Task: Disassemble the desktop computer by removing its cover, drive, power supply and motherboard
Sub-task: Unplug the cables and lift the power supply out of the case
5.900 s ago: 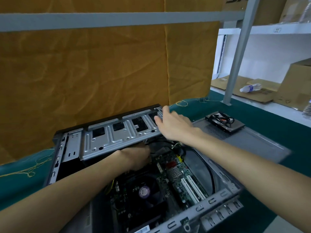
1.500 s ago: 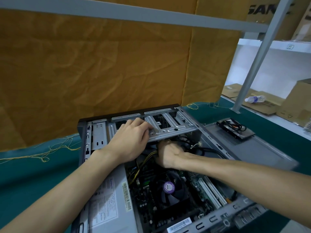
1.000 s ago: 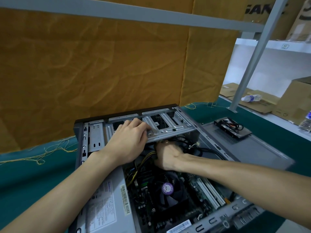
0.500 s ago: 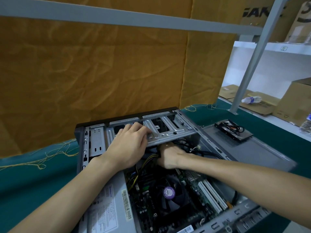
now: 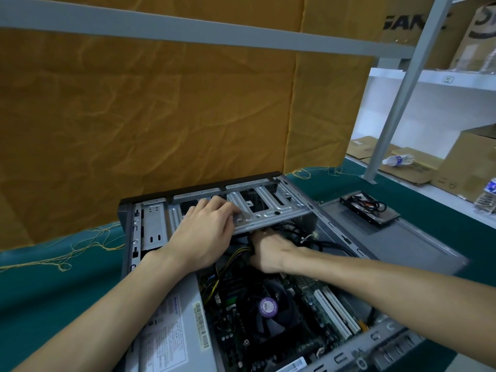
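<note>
Computer case (image 5: pixel 349 238): open, lying on its side on the green desk (image 5: pixel 40 285), at the middle of my view, cover already off

Drive cage (image 5: pixel 268 210): grey perforated metal frame at the 12 o'clock end of the case, fixed in place

Left hand (image 5: pixel 204 237): lies on top of the cage, fingers curled over its slotted top and gripping it; 5.9 s ago this hand was down inside the case, so I have swapped roles

Right hand (image 5: pixel 271 251): reaches in under the cage at 1 o'clock from the CPU fan (image 5: pixel 268 310), among black cables; its fingers are hidden, so I cannot tell whether it holds a plug or nothing

Meaning of the change: I judge the left now steadies the cage while the right works cables loose beneath it, a step toward freeing the power supply

Power supply (image 5: pixel 171 336): grey box at 7 o'clock in the case, in its place, yellow and black wires running from it

Motherboard (image 5: pixel 319 307): seated, white slots at 4 o'clock

Removed drive (image 5: pixel 369 210): lies on the cover panel (image 5: pixel 402 237), at 2 o'clock, outside the case

Writing: purple fan sticker, power supply label and barcode are too blurred to read; a carton (image 5: pixel 413 22) at 1 o'clock shows partial letters "GAK"

Beyond: water bottle (image 5: pixel 397 159) on the white shelf
</note>
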Tool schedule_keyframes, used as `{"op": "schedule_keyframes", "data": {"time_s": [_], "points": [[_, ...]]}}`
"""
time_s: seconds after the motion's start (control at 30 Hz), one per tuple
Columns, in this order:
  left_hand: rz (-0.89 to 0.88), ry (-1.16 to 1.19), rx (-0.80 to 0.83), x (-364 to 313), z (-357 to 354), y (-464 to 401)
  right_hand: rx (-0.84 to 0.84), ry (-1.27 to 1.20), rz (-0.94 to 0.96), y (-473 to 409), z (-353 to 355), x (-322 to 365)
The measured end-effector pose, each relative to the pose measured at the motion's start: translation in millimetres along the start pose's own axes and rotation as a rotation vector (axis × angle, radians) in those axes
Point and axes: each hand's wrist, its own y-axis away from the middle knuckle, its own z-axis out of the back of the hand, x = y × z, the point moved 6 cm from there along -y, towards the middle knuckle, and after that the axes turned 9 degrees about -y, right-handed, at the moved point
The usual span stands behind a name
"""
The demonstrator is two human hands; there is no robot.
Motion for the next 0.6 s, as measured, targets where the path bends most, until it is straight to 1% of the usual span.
{"op": "schedule_keyframes", "data": {"time_s": [0.13, 0.33, 0.5, 0.6], "points": [[-0.004, 0.001, 0.003, 0, 0, 0, 0.019, 0.021, 0.040, 5, -9, 2], [-0.008, 0.009, 0.017, -1, 1, 2, 0.008, -0.007, 0.031, 9, -6, 0], [-0.009, 0.023, 0.023, -1, 2, 5, -0.101, 0.033, 0.054, 6, 1, 10], [-0.011, 0.047, -0.002, -2, 6, 5, -0.061, 0.096, 0.021, 11, 1, 6]]}}
